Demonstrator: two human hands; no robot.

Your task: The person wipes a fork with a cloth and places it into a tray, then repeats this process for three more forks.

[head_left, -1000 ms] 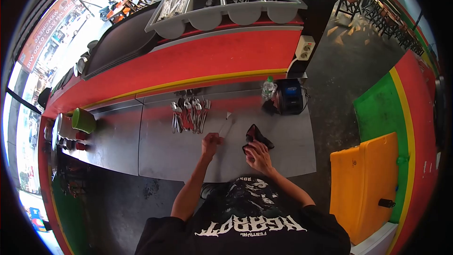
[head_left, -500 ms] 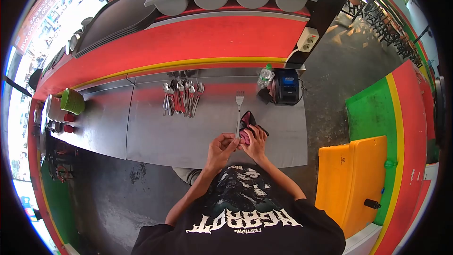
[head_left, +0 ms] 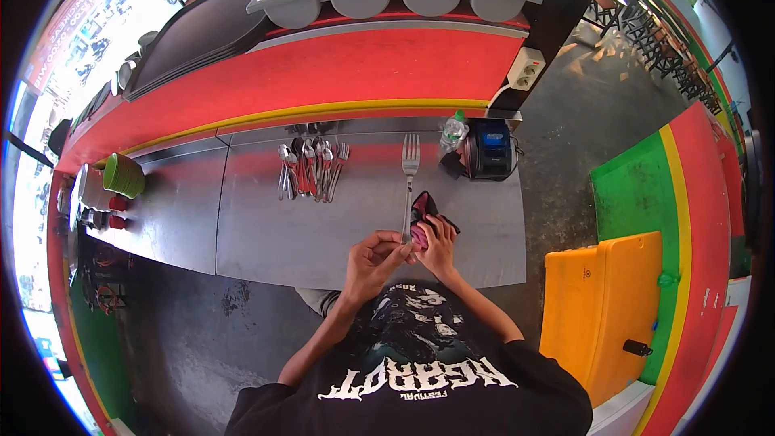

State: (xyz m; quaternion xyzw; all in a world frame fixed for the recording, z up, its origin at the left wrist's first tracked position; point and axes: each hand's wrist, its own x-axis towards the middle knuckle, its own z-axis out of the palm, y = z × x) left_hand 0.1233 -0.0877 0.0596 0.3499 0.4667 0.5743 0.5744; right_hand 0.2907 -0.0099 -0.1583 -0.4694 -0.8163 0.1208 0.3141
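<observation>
The left hand [head_left: 373, 261] pinches the fork [head_left: 408, 192] by its handle end, tines pointing away over the bench [head_left: 266, 234]. Just beside it, the right hand [head_left: 440, 246] is closed around a red cloth [head_left: 421, 211] at the handle. With the 2 hands this close, I'd grip firmly and draw the cloth straight toward the tines.

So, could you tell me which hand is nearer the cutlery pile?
Left: the left hand grips the fork below-right of the cutlery pile; the right hand, on the cloth, is farther right.
</observation>
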